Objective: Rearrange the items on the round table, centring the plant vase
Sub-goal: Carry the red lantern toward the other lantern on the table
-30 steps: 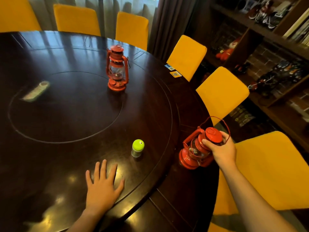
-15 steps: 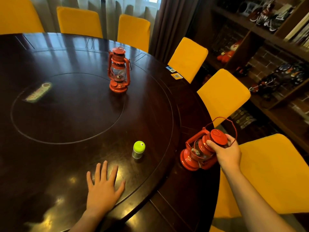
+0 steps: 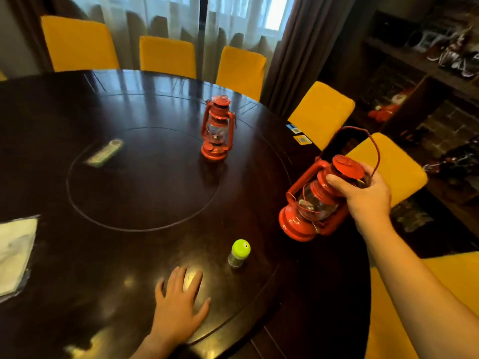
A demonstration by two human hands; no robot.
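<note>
My right hand holds a red lantern by its upper part; the fingers are closed around the neck just below the cap, and the wire handle loops up behind the hand. The lantern is tilted, with its top toward me and to the right, and its base is low over the right edge of the tabletop; I cannot tell if the base touches the wood.

My left hand lies flat on the tabletop near the front edge, palm down, fingers spread, and it holds nothing. Just beyond it and a little to the right stands a small jar with a green lid, upright and apart from the hand.

A second red lantern stands upright farther in, at the right rim of the inner circle marked in the wood. On the left part of this circle lies a flat, blurred object; I cannot tell what it is. At the left border a white sheet lies on the tabletop. I do not see any plant vase in this view.

Yellow chairs stand around the far and right sides, with curtains behind them and shelves to the right.
</note>
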